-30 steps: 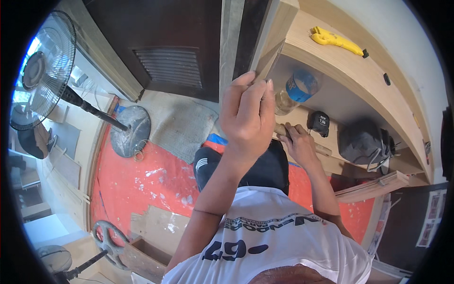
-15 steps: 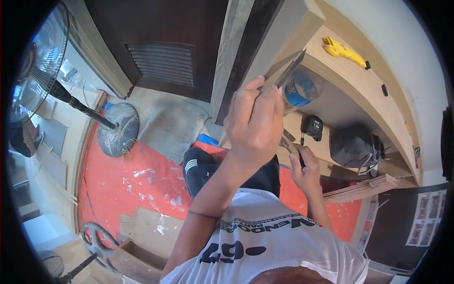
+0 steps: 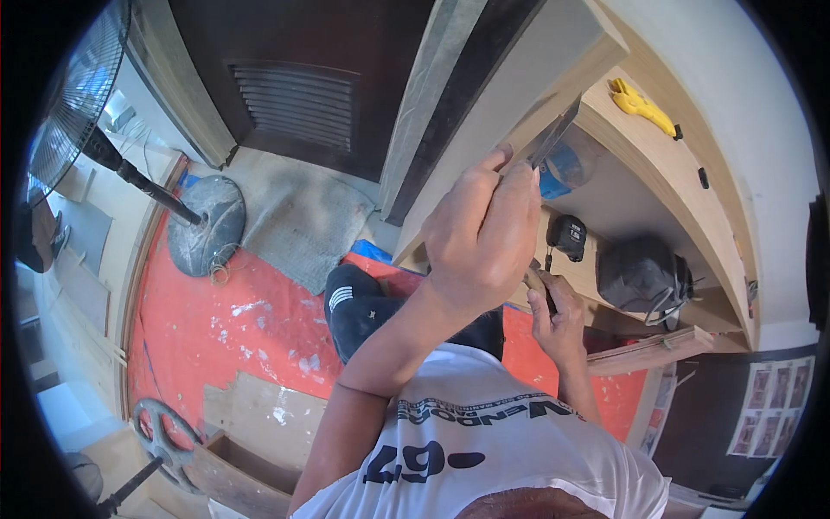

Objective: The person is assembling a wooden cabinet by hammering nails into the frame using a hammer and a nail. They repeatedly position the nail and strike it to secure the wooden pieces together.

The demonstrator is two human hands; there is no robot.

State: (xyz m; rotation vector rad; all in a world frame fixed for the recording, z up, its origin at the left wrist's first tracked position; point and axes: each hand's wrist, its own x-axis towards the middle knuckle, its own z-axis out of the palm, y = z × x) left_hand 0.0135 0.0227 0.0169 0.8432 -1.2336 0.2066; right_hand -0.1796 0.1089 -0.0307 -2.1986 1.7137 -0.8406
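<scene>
My left hand is raised and shut on a flat metal blade. The blade's tip rests against the edge of a pale wooden cabinet panel. Lower and to the right, my right hand is closed around a slim tool whose end is hidden, just in front of the lower shelf. Behind the left hand, a clear container with a blue band stands on that shelf.
A black tape measure and a dark bag-like object sit on the shelf. A yellow tool lies on the shelf above. A standing fan with a round base, a grey mat and a dark louvred door are to the left.
My left hand has shifted slightly along the panel edge and the blade now shows clearly. My right hand has come off the shelf and dropped lower.
</scene>
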